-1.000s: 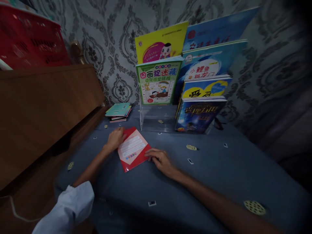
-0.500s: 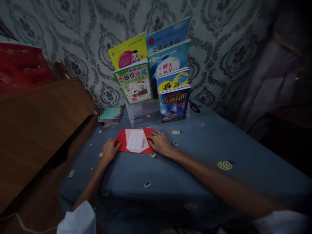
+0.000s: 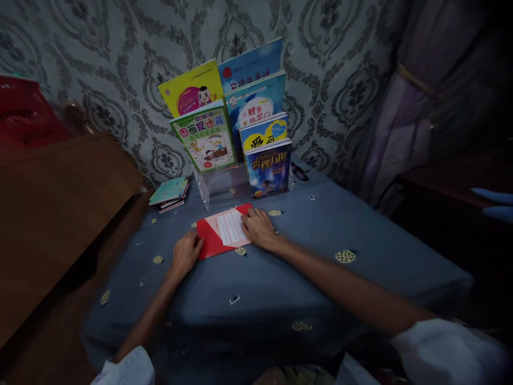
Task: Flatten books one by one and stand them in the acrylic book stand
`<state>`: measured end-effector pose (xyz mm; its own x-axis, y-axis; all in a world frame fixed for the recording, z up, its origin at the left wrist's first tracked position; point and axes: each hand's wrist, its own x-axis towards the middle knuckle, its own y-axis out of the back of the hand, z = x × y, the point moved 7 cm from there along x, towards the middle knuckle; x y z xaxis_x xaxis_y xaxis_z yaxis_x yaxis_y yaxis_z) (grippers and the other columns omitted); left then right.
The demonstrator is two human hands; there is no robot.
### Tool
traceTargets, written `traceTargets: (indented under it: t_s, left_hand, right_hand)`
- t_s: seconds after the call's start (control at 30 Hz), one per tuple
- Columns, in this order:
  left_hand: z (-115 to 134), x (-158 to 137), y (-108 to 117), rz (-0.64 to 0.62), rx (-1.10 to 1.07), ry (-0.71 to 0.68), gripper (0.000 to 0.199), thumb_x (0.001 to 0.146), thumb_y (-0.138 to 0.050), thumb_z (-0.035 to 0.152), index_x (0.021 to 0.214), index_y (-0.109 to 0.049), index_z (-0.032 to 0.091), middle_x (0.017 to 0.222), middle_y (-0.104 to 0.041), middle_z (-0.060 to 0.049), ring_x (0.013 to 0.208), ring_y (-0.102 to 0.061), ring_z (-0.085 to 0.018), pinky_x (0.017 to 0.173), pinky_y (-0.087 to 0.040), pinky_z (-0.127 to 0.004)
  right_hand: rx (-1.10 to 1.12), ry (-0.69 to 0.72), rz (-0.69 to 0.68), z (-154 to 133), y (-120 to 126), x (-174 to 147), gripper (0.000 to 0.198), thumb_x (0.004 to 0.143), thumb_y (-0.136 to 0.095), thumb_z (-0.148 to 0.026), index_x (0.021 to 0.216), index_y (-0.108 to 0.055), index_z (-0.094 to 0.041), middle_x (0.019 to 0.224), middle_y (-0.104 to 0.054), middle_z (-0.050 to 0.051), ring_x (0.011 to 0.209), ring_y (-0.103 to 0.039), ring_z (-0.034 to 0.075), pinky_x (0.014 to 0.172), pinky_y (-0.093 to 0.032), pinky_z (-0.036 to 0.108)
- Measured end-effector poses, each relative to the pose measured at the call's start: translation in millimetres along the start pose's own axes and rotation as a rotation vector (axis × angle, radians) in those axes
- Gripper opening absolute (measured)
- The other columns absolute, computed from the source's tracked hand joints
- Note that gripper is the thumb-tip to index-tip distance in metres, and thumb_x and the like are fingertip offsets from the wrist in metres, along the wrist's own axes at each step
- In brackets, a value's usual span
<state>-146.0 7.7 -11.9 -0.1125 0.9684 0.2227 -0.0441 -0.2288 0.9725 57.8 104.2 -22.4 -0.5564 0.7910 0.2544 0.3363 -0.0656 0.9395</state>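
A thin red book [image 3: 211, 241] with a pale pink panel of printed text lies slantwise on the blue cloth, its right end farther from me. My left hand [image 3: 186, 251] holds its left edge, fingers curled and the thumb against the side. At the other end, my right hand [image 3: 258, 227] grips the right edge, with its fingers over the corner of the text panel. Just beyond the book stands a clear acrylic stand [image 3: 218, 188] holding several picture books, among them a green one [image 3: 208, 141] and a dark blue one [image 3: 269, 170].
Left of the stand is a small stack of books [image 3: 170, 192]. Dark glasses [image 3: 300, 172] lie behind its right side. A wooden cabinet [image 3: 68, 198] borders the table on the left, topped by a red item [image 3: 30, 115]. A blue object [image 3: 497, 203] shows at the right edge.
The red book has turned from nearly level to slanted, its left end nearer me and its right end farther away. Both hands stay at its ends. The camera view has shifted right.
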Motion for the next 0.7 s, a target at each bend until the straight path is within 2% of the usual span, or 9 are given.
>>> traceTargets:
  t_s: [0.17, 0.3, 0.47, 0.6, 0.7]
  left_hand:
    - [6.7, 16.0, -10.5, 0.016, 0.056, 0.007, 0.021, 0.098, -0.045, 0.021, 0.112, -0.060, 0.016, 0.119, -0.065, -0.013, 0.111, -0.062, -0.024, 0.095, -0.049, -0.036]
    - [16.6, 31.2, -20.1, 0.009, 0.053, -0.020, 0.031, 0.098, -0.040, 0.015, 0.126, -0.055, 0.013, 0.137, -0.058, -0.019, 0.128, -0.055, -0.027, 0.103, -0.046, -0.043]
    - [33.8, 52.7, -26.8, 0.005, 0.052, -0.086, 0.033, 0.099, -0.038, 0.015, 0.124, -0.059, 0.012, 0.134, -0.061, -0.021, 0.129, -0.057, -0.029, 0.108, -0.044, -0.045]
    - [53.3, 69.9, -36.9, -0.007, 0.019, -0.147, 0.037, 0.100, -0.039, 0.015, 0.133, -0.056, 0.013, 0.143, -0.057, -0.018, 0.136, -0.052, -0.026, 0.112, -0.042, -0.042]
    - [66.2, 78.4, -42.9, -0.002, -0.058, -0.226, 0.039, 0.100, -0.040, 0.016, 0.136, -0.056, 0.013, 0.144, -0.056, -0.016, 0.138, -0.050, -0.025, 0.115, -0.040, -0.040]
  right_hand:
    - [0.030, 0.085, -0.025, -5.0, -11.9, 2.0, 0.030, 0.098, -0.044, -0.019, 0.114, -0.067, -0.011, 0.117, -0.065, 0.017, 0.113, -0.056, 0.025, 0.101, -0.039, 0.037]
    - [0.057, 0.108, -0.028, -5.8, -22.2, 2.8, 0.033, 0.101, -0.043, -0.021, 0.126, -0.062, -0.010, 0.135, -0.060, 0.018, 0.132, -0.048, 0.025, 0.114, -0.029, 0.041]
    - [0.101, 0.093, -0.040, -4.5, -31.3, 4.5, 0.042, 0.101, -0.039, -0.022, 0.138, -0.053, -0.008, 0.148, -0.050, 0.023, 0.145, -0.036, 0.028, 0.120, -0.020, 0.051]
    - [0.089, 0.092, -0.048, -3.8, -35.3, 3.6, 0.044, 0.101, -0.037, -0.021, 0.140, -0.050, -0.005, 0.150, -0.047, 0.025, 0.147, -0.033, 0.031, 0.120, -0.021, 0.052]
    - [0.110, 0.102, -0.040, -1.8, -39.3, 3.3, 0.046, 0.099, -0.037, -0.018, 0.142, -0.049, -0.007, 0.151, -0.047, 0.024, 0.147, -0.033, 0.030, 0.120, -0.022, 0.053]
